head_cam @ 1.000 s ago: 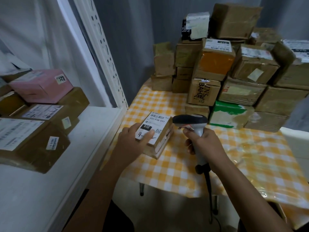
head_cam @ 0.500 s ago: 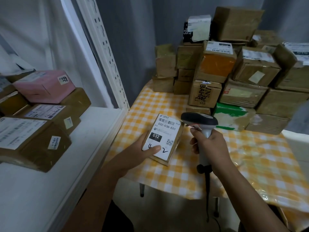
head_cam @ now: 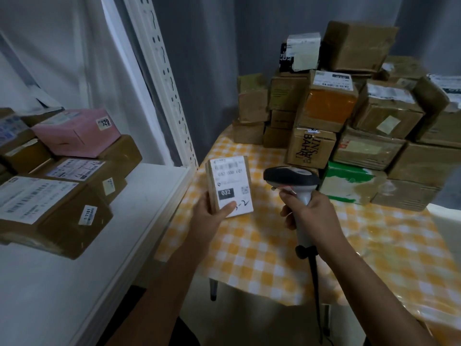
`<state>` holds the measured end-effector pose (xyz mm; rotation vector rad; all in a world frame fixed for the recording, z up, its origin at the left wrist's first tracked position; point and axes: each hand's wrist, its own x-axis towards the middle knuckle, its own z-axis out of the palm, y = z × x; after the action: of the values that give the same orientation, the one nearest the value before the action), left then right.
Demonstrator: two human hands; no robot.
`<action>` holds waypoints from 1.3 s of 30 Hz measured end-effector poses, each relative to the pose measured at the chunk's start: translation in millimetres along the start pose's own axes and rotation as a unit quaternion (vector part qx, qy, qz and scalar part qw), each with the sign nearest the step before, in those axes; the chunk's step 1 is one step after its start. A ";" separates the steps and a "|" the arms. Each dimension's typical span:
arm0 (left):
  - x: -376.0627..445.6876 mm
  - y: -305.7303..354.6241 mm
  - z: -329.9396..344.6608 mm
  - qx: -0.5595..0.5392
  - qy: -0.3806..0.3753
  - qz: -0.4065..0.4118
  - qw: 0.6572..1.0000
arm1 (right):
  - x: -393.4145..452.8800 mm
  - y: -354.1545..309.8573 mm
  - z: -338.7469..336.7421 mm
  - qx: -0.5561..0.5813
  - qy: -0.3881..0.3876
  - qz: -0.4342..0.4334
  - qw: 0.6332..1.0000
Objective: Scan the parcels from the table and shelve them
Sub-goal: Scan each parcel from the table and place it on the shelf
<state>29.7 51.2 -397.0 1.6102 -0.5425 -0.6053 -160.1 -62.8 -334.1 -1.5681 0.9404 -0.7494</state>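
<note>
My left hand [head_cam: 211, 217] grips a small brown parcel [head_cam: 229, 186] from below, thumb on its white label marked 032. The parcel is lifted off the yellow checked table [head_cam: 262, 245] and tilted up so the label faces me. My right hand [head_cam: 311, 216] holds the handle of a grey and black barcode scanner [head_cam: 290, 177], whose head is just right of the parcel. The scanner's cable hangs down past the table edge.
A tall pile of brown parcels [head_cam: 349, 121] fills the back of the table, with a green and white one [head_cam: 346, 184] at its front. On the left, a white shelf [head_cam: 112, 245] holds several parcels, among them a pink box [head_cam: 74, 132]. A perforated shelf upright [head_cam: 162, 78] stands between shelf and table.
My left hand has lifted the small parcel off the table and tipped it upright, moving it left towards the shelf. The scanner has stayed beside it in my right hand.
</note>
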 end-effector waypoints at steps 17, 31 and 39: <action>13.0 -31.2 5.8 -0.005 0.028 0.017 0.999 | -1.1 -70.8 13.3 -0.077 -0.146 -0.072 0.984; 10.9 -33.1 5.7 -0.029 0.025 0.008 0.999 | -14.2 -76.7 9.6 -0.065 -0.159 -0.068 0.983; 11.0 -33.3 4.7 -0.026 0.026 0.004 0.999 | -15.7 -78.2 9.1 -0.079 -0.157 -0.072 0.982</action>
<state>35.0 44.5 -431.4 1.5691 -0.4913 -0.5661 -146.0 -38.6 -258.9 -1.8457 0.6722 -0.5128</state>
